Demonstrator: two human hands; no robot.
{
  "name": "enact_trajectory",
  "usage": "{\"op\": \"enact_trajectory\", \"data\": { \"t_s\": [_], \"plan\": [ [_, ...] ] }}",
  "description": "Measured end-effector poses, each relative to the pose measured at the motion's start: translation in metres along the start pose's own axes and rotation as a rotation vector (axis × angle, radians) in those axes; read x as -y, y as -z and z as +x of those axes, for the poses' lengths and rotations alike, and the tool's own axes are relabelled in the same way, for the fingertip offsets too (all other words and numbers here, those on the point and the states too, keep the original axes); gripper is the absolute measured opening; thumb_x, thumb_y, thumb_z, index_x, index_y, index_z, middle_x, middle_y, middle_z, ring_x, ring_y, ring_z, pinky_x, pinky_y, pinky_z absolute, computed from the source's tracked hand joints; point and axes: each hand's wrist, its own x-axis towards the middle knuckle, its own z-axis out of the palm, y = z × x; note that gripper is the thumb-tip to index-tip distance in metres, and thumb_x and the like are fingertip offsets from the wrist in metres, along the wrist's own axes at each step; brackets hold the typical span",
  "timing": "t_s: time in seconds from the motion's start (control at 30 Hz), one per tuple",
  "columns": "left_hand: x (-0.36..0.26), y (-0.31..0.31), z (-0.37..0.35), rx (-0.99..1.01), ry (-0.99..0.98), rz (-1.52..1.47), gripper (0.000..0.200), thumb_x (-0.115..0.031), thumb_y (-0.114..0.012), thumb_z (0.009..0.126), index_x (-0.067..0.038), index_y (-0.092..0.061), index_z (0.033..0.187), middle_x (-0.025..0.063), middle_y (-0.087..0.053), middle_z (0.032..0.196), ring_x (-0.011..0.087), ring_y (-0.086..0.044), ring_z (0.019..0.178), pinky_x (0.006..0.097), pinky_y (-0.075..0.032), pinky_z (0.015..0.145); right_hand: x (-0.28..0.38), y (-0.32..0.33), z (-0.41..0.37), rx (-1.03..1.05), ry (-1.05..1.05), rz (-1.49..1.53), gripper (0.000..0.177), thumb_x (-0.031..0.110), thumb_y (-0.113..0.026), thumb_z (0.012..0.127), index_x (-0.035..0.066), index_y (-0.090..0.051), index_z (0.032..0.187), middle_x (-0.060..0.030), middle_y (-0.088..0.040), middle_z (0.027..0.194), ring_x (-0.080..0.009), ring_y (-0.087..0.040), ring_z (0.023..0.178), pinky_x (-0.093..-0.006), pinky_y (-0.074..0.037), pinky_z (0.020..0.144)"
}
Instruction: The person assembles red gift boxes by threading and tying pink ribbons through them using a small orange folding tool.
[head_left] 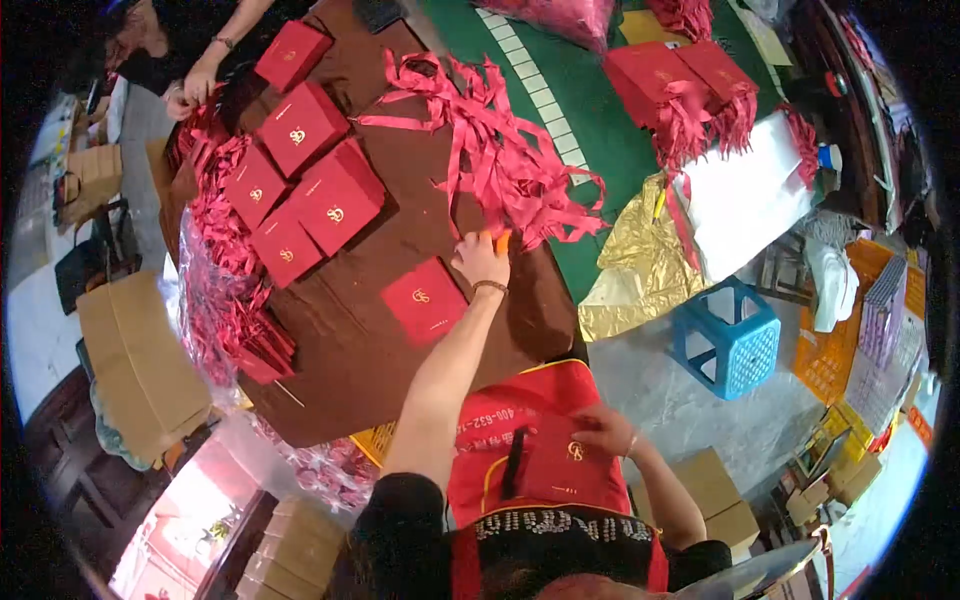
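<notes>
My left hand [482, 262] reaches out to the table's right edge, its fingers closed at a small orange object [502, 242] whose kind I cannot make out. Just beyond lies a tangled heap of red ribbons [510, 150]. Nearer to me, a flat red box [425, 300] with a gold emblem rests on the brown tablecloth [350, 310]. In my lap, on a red apron [490, 410], sits another red box [560, 465], with a black strip [515, 462] at its left side. My right hand [605, 432] grips this box by its upper right part.
Several red gift boxes [298, 130] cluster at the table's left, beside bundled red ribbons [225, 195]. Another person's hand [200, 80] works at the upper left. A blue stool [735, 340] stands to the right, near gold wrapping [640, 260] and a white sheet [745, 195]. Cardboard boxes [140, 365] lie around.
</notes>
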Motion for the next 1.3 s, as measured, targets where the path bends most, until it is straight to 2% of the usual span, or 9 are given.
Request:
{"op": "enact_trajectory", "data": {
  "t_s": [0.13,0.33,0.47,0.7,0.77,0.87,0.97,1.07,1.3],
  "plan": [
    [0.017,0.077,-0.023,0.408,-0.014,0.001,0.033,-0.038,-0.043,0.084,-0.012,-0.058,0.1,0.0077,-0.056,0.099,0.0278,-0.053,0.092,0.0509,-0.033,0.076,0.047,0.001,0.006,0.069,0.124,-0.058,0.047,0.038,-0.065,0.074,0.006,-0.056,0.108,-0.0132,-0.058,0.106,-0.0256,-0.055,0.098,-0.0329,-0.043,0.085],
    [0.062,0.135,-0.045,0.354,-0.337,0.314,0.049,-0.028,-0.047,0.083,-0.019,-0.035,0.13,0.0094,-0.053,0.114,0.0289,-0.054,0.094,0.0533,-0.033,0.08,0.111,-0.016,0.058,-0.178,0.085,-0.156,0.042,0.038,-0.055,0.081,0.008,-0.055,0.111,-0.0156,-0.058,0.107,-0.0276,-0.057,0.095,-0.0354,-0.044,0.082],
    [0.084,0.188,-0.056,0.254,-0.529,-0.037,0.032,-0.021,-0.05,0.081,-0.014,-0.055,0.111,0.0103,-0.055,0.112,0.0279,-0.053,0.095,0.0504,-0.034,0.081,0.15,-0.028,0.095,-0.212,0.223,-0.012,0.043,0.034,-0.052,0.085,0.008,-0.048,0.119,-0.0134,-0.06,0.101,-0.0229,-0.059,0.088,-0.0327,-0.046,0.075],
    [0.104,0.34,-0.124,0.691,-0.593,-0.438,0.043,-0.015,-0.052,0.078,-0.007,-0.043,0.119,0.0168,-0.057,0.079,0.0362,-0.054,0.078,0.043,-0.043,0.068,0.233,-0.072,0.065,0.378,0.127,0.66,0.047,0.038,-0.043,0.09,0.008,-0.041,0.126,-0.0004,-0.055,0.079,-0.0047,-0.044,0.059,-0.0173,-0.034,0.05],
    [0.115,0.364,-0.14,0.807,-0.532,-0.359,0.051,-0.016,-0.053,0.079,-0.008,-0.035,0.126,0.0173,-0.058,0.088,0.0383,-0.054,0.08,0.0441,-0.044,0.07,0.206,-0.105,0.078,0.237,0.562,0.892,0.044,0.038,-0.039,0.091,0.011,-0.038,0.127,0.0,-0.058,0.08,-0.004,-0.043,0.056,-0.0178,-0.031,0.044],
    [0.144,0.366,-0.166,0.884,-0.561,-0.323,0.053,-0.017,-0.055,0.081,-0.008,-0.035,0.129,0.0186,-0.058,0.1,0.038,-0.056,0.088,0.0424,-0.045,0.077,0.22,-0.08,0.088,0.691,0.456,1.12,0.042,0.033,-0.042,0.091,0.003,-0.043,0.12,0.0023,-0.052,0.067,-0.0052,-0.043,0.053,-0.0182,-0.035,0.051],
    [0.144,0.382,-0.15,0.603,-0.924,-0.589,0.041,-0.024,-0.055,0.081,-0.006,-0.05,0.117,0.0173,-0.06,0.089,0.0335,-0.058,0.081,0.0401,-0.046,0.071,0.292,-0.074,0.039,0.071,0.43,0.325,0.034,0.03,-0.042,0.092,0.003,-0.054,0.107,-0.0003,-0.054,0.073,-0.0067,-0.049,0.067,-0.0209,-0.04,0.063],
    [0.111,0.398,-0.129,0.776,0.129,-1.397,0.044,-0.032,-0.042,0.091,-0.002,-0.045,0.123,0.0105,-0.056,0.111,0.0187,-0.054,0.102,0.0322,-0.042,0.087,0.325,-0.067,-0.001,0.172,0.419,-0.026,0.031,0.028,-0.043,0.091,0.002,-0.059,0.097,-0.0018,-0.056,0.08,-0.0084,-0.05,0.079,-0.0243,-0.041,0.074],
    [0.008,0.403,-0.11,0.729,-0.158,-1.939,0.032,-0.018,-0.045,0.09,-0.004,-0.047,0.119,0.0103,-0.062,0.089,0.0194,-0.06,0.082,0.0286,-0.05,0.064,0.318,-0.047,-0.025,0.242,0.443,-0.19,0.037,0.037,-0.045,0.089,0.006,-0.063,0.096,-0.0091,-0.054,0.068,-0.0132,-0.052,0.068,-0.029,-0.042,0.065]
  ]
}}
